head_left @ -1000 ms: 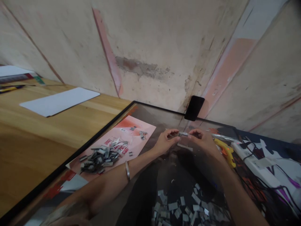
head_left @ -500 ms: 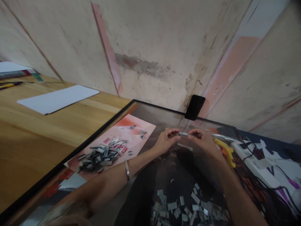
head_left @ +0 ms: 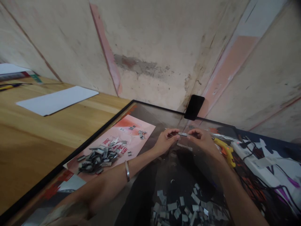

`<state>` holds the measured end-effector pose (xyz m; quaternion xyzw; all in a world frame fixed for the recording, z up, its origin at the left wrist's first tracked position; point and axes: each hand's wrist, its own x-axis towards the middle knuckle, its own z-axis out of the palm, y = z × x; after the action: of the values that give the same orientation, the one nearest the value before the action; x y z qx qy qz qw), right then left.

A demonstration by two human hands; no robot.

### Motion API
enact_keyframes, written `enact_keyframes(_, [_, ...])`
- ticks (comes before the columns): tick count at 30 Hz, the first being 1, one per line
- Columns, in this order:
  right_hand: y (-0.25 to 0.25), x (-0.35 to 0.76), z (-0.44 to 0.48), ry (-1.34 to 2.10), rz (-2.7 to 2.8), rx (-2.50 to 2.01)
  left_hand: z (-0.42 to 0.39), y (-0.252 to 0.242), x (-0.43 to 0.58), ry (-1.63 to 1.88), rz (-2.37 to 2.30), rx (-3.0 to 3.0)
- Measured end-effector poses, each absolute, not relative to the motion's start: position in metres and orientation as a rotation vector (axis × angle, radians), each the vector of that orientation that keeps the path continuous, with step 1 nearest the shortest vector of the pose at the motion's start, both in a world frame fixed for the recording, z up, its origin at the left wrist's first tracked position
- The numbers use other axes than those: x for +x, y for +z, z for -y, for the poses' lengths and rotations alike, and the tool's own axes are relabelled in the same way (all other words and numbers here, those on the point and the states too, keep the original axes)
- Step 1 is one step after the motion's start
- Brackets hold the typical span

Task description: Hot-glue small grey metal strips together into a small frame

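Observation:
Between my fingertips, over the dark glassy tabletop, is a small flat grey metallic piece (head_left: 182, 134). My left hand (head_left: 166, 140) pinches its left end, thumb and fingers closed. My right hand (head_left: 201, 139) closes on its right end. Just below it a thin grey strip (head_left: 184, 146) lies on the glass. Many similar small grey pieces (head_left: 172, 206) are scattered near the front edge between my forearms. A heap of dark and grey pieces (head_left: 100, 160) sits on a pink printed sheet (head_left: 138, 128) left of my left hand.
A black phone (head_left: 194, 107) leans against the wall at the back edge. To the right are a yellow glue gun (head_left: 225, 152), a white power strip (head_left: 250, 163) and tangled cables. White paper (head_left: 57, 100) lies on the wooden table (head_left: 35, 128) at left.
The view shifts very slightly. Both hands keep the same pinch on the small grey piece, with hardly any movement.

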<state>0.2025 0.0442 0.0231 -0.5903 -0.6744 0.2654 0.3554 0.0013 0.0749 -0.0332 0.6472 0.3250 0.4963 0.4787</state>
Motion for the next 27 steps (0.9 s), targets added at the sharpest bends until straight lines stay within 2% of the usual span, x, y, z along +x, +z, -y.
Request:
enact_keyframes(17, [0.0238,0.203,-0.0444,0.681,1.754,-1.508,-0.074,-0.0332,0.0033,1.191,-0.799,1.534])
enact_keyframes(27, [0.0271,0.2016,-0.0405,0.953,1.411,-1.437,-0.0713,-0.0312,0.0033,1.203,-0.808,1.539])
